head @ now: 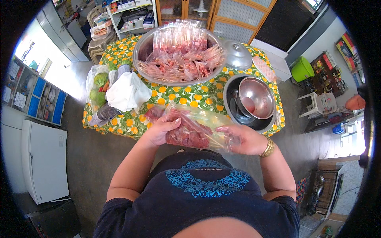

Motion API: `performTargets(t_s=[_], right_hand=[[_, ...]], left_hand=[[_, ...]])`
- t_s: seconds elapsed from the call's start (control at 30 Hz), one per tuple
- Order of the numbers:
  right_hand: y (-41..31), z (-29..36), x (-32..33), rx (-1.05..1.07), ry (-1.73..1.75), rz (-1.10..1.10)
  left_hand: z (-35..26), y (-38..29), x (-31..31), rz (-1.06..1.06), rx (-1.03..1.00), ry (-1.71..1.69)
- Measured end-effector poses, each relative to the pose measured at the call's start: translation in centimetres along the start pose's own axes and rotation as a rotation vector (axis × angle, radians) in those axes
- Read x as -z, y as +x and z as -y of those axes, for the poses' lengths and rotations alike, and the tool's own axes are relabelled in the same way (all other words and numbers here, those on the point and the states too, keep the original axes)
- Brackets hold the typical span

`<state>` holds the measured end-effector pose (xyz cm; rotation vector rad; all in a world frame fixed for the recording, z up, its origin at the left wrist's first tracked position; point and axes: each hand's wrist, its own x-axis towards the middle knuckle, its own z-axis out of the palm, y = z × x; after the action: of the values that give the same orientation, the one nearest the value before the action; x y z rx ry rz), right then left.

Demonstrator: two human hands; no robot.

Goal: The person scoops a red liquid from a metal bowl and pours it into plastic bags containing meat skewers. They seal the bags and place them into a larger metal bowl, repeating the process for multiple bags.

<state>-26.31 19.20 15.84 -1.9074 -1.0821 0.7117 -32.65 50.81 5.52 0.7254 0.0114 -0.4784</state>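
A clear plastic bag of skewered raw meat [190, 132] spans the space between my two hands at the table's front edge. My left hand [163, 129] grips its meat-filled end, thumb on top. At the other end, where pale stick ends show through the film, my right hand [242, 138] pinches the loose plastic. Beyond them, a large metal basin [140, 70] holds many bagged meat skewers [181, 64], some upright at the back and others lying in front. Another piece of red meat [155, 113] shows just past my left hand; whether it is in the same bag I cannot tell.
On the right, a steel bowl [259, 92] rests in a dark basin [230, 86], near a metal lid [237, 56]. A bag of vegetables [99, 83] and a white cloth [128, 92] lie left. The table has a fruit-patterned tablecloth [190, 96].
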Motion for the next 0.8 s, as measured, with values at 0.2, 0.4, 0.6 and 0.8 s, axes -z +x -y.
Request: performTargets(t_s=[0.2,0.4,0.6,0.8], right_hand=[[0.6,-0.1,0.6,0.161,-0.076,0.001],[1.2,0.5,1.1,0.231,0.035,0.208],[1.9,0.1,0.5,0.169,0.064,-0.106],[2.7,-0.6,0.0,-0.17,0.298,-0.304]], left_hand=[[-0.2,-0.6,0.1,0.003,-0.063,-0.053],[-0.5,-1.0,0.7,-0.022,0.014,-0.044],[-0.2,-0.6,1.4,0.097,-0.065,-0.162],[-0.7,0.2,0.9,0.003,-0.087,-0.017]])
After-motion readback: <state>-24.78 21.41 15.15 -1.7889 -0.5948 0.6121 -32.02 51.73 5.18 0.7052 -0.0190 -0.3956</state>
